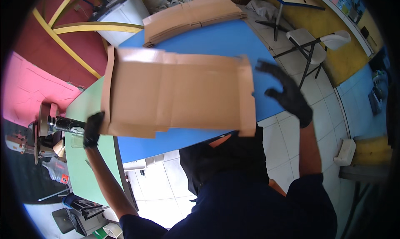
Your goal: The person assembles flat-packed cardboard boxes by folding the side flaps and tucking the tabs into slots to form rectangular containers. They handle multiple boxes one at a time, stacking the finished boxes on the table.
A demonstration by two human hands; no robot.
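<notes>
1. Two black-gloved hands are in view, clock directions taken from the view's centre. Left hand, 9 o'clock: closed on the near left corner of the unfolded carton; finger detail blurred.
2. Right hand, between 2 and 3 o'clock: open, fingers spread, just beside the carton's right edge.
3. Unfolded carton, at centre: brown, two broad panels, flaps along the edges, interior bare. Full contact with the blue table beneath cannot be told.
4. Green table, 8 to 9 o'clock.
5. Black cylinder, 9 o'clock, near the left hand: contents cannot be told.
6. Clear plastic jug, 8 o'clock: orange-red label, contents unclear.
7. Stack of flat cartons, 12 o'clock, at the blue table's far end.
</notes>
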